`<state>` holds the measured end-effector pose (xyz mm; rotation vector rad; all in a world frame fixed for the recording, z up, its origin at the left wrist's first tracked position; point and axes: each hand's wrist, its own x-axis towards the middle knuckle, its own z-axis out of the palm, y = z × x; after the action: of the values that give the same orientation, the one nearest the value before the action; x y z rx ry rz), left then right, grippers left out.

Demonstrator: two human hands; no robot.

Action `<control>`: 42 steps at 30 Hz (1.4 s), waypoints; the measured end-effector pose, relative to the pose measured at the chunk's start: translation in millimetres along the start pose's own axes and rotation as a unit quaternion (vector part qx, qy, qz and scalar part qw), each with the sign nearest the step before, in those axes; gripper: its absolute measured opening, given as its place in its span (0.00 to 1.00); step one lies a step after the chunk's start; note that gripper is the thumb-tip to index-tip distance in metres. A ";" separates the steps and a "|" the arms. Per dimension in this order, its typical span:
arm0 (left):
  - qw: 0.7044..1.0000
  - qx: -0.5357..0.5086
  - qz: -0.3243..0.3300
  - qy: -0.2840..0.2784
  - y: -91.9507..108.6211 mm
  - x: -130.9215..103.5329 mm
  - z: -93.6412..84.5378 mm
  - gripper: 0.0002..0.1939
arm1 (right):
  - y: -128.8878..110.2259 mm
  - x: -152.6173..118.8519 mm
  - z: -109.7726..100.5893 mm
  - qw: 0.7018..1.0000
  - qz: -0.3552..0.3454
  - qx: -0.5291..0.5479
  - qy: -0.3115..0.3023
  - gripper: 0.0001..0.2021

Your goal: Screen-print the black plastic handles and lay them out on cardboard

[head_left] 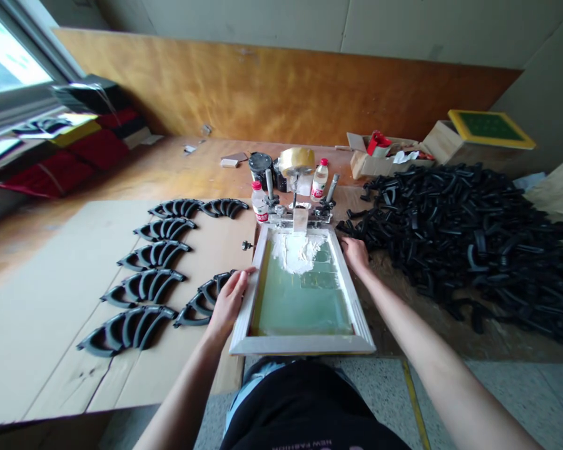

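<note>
The left hand [229, 300] was at the left edge of a white-framed screen [303, 344], and the right hand [356, 253] was beside its right edge, farther up. White paste [296, 251] lay smeared across the far part of the green mesh [300, 309]. Beyond the screen stood a metal clamp assembly [281, 215], a roll of yellowish tape [296, 159] and two red-capped bottles [259, 206], one left and one right. On the left, dark curved pieces [154, 255] sat in fanned rows on a cardboard sheet [70, 250]; on the right lay a large heap of black pieces [469, 237], with an open carton [368, 165] at its far left.
</note>
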<state>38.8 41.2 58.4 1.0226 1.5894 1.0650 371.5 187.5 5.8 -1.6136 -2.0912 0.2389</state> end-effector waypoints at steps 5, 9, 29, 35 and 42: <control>0.999 0.007 -0.037 -0.004 -55.3 14.7 8.3 0.42 | -43.8 46.8 0.7 0.988 -0.100 0.033 0.109 0.29; 0.998 0.031 -0.047 0.000 -66.4 23.5 8.4 0.39 | -89.4 60.1 22.4 0.989 -0.146 -0.011 -0.021 0.12; 0.997 0.014 -0.071 -0.021 -50.8 15.2 8.9 0.38 | -79.1 -4.9 13.8 0.935 -0.330 0.084 -0.095 0.08; 0.999 0.007 -0.036 -0.018 -1.0 3.6 -4.5 0.38 | -85.7 76.3 -15.5 0.992 -0.114 0.023 -0.048 0.30; 0.989 -0.118 0.089 -0.001 81.5 21.4 1.9 0.35 | 8.1 71.7 -32.8 0.991 0.106 0.042 0.072 0.15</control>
<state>47.0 84.2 130.5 1.0162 1.3503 1.3372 380.7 252.7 50.0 -1.7483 -1.7804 0.2679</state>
